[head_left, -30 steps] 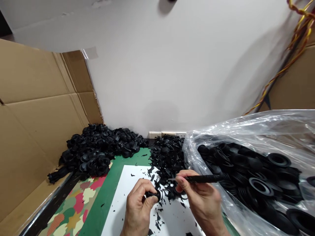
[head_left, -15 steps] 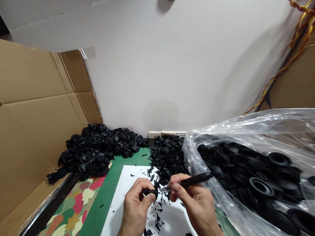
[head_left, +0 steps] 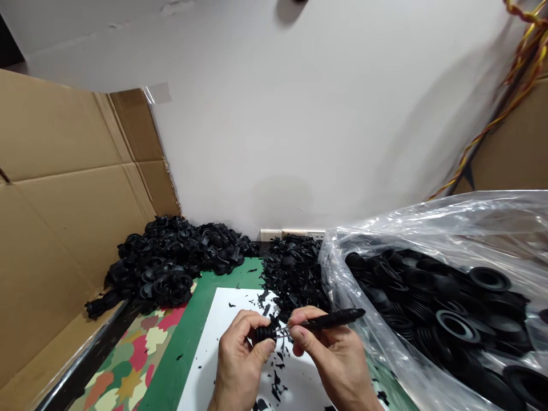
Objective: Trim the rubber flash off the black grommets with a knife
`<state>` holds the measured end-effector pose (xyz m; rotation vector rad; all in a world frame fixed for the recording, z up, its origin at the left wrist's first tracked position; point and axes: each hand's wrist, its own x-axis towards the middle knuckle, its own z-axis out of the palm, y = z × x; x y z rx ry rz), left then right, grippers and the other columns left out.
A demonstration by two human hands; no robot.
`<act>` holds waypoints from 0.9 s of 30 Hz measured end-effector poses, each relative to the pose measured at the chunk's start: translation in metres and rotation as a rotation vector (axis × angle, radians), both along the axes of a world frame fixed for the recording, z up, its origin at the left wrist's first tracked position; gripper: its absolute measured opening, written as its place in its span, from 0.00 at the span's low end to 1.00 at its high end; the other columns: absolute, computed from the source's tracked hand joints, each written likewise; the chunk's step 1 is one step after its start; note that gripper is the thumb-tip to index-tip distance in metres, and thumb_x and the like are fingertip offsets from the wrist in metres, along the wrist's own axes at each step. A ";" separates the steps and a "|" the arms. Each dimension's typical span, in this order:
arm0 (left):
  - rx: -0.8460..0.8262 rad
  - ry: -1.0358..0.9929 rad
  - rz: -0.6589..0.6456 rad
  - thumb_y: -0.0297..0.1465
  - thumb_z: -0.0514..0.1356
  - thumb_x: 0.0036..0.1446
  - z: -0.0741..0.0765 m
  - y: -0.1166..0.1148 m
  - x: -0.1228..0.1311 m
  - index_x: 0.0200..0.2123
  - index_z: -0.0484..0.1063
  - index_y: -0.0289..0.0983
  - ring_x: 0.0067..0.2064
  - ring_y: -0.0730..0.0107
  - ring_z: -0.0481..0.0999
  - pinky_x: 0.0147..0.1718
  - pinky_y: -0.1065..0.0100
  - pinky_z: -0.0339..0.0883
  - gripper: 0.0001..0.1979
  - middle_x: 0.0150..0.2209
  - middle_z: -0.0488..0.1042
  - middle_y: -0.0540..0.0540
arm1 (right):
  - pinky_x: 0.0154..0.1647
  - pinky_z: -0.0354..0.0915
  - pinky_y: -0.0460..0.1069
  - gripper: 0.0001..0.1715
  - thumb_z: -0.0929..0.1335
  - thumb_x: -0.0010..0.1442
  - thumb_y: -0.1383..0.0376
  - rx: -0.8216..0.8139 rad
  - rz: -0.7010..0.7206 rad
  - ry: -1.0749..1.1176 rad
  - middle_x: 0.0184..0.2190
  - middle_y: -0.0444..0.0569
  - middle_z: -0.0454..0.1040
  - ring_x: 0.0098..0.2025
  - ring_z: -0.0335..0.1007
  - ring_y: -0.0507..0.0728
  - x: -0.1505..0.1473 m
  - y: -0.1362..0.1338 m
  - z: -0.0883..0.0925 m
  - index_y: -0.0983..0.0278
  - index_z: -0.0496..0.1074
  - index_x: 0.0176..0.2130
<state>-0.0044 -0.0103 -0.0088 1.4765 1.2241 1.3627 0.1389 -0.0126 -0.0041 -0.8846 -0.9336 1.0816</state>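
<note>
Between thumb and fingers, my left hand (head_left: 242,357) grips a small black ribbed rubber bellows (head_left: 262,332). My right hand (head_left: 331,354) is closed on a tool with a black wrapped handle (head_left: 336,319) and a thin metal tip (head_left: 281,330). That tip reaches the right end of the bellows; whether it is a blade or tweezers, I cannot make out. Below both hands lies a white sheet (head_left: 205,337) strewn with black rubber scraps (head_left: 277,385).
A heap of black ribbed rubber pieces (head_left: 171,257) rests at the back left by a cardboard panel (head_left: 77,131). Rubber trimmings (head_left: 293,268) are piled behind my hands, before a power strip (head_left: 272,234). To the right, a clear plastic bag (head_left: 338,268) holds many bellows (head_left: 428,297).
The bellows has turned in my left hand so its ribbed side shows more. My right hand has shifted slightly left, and the tool's handle lies flatter.
</note>
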 end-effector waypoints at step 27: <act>0.073 0.239 0.051 0.21 0.61 0.45 -0.009 -0.001 -0.001 0.27 0.69 0.39 0.26 0.70 0.64 0.23 0.71 0.57 0.07 0.28 0.67 0.51 | 0.21 0.66 0.45 0.08 0.73 0.50 0.61 0.089 0.064 -0.169 0.21 0.44 0.73 0.18 0.68 0.52 -0.002 0.002 -0.014 0.64 0.74 0.28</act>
